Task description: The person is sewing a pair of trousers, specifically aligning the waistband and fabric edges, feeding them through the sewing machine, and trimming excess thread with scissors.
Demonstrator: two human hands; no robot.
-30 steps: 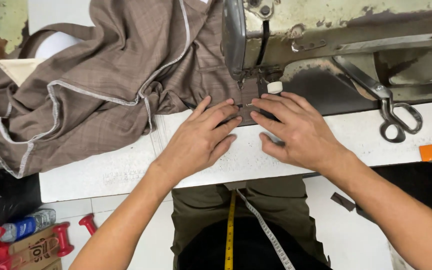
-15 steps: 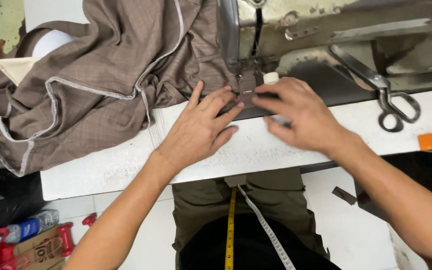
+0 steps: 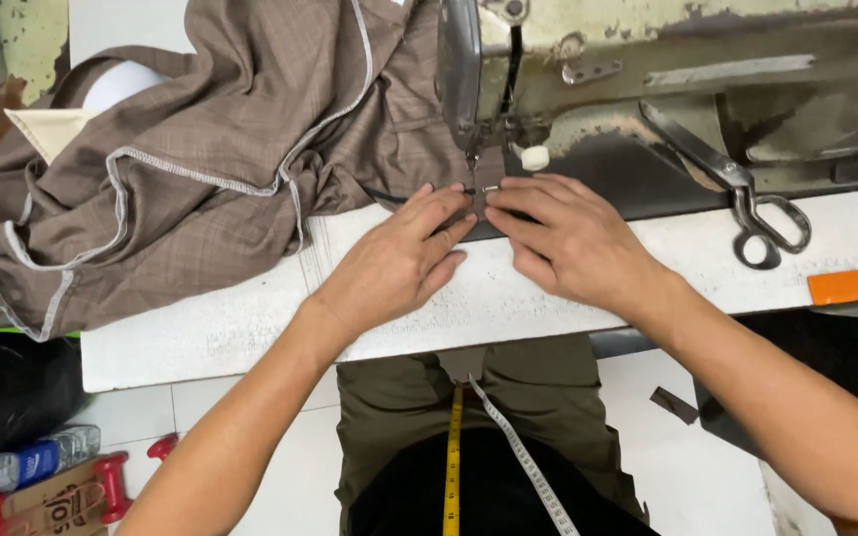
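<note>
Head view: left hand point(image 3: 394, 266) and right hand point(image 3: 566, 243), fingers flat, press brown fabric point(image 3: 211, 169) trailing leftward from needle point(image 3: 471, 169).

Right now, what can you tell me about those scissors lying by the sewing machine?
The scissors are large tailor's shears of dull grey metal with dark loop handles. They lie flat and closed, blades pointing up and left across the sewing machine base, handles resting toward the white table edge. Neither hand touches them; the right hand is the nearer, off to their left by the needle. An orange strip lies just below and right of the handles.
</note>
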